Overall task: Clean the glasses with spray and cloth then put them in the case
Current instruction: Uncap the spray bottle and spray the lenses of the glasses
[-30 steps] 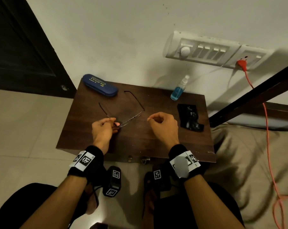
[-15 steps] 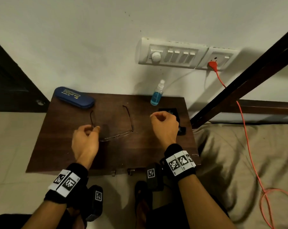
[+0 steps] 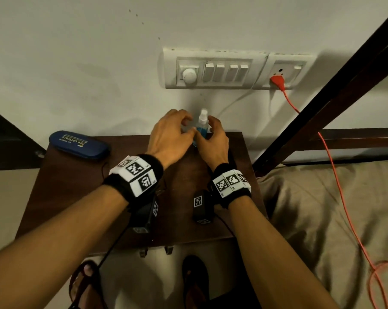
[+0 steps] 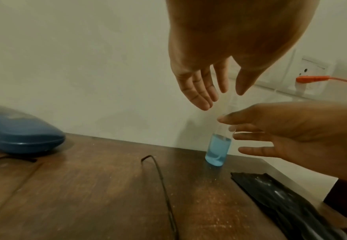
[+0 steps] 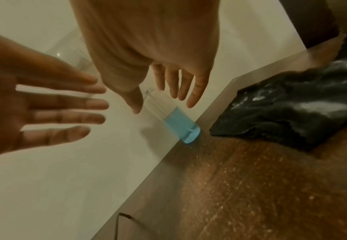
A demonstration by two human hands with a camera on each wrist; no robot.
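Note:
A small clear spray bottle with blue liquid stands at the back edge of the brown table, against the wall. My left hand and right hand flank it, both with straight, spread fingers. From the left wrist, the left hand hovers over the bottle. From the right wrist, the right hand straddles the bottle's clear upper part without gripping. The thin-framed glasses lie on the table, held by neither hand. The blue case lies shut at the back left. The black cloth lies right of the bottle.
A white switchboard with an orange plug and cable is on the wall above the bottle. A dark bed frame post slants up at the right, with a beige bedsheet beside the table. My sandalled feet are below the front edge.
My left hand has let go of the glasses, which now lie on the table. Both hands have moved back to the spray bottle and opened beside it.

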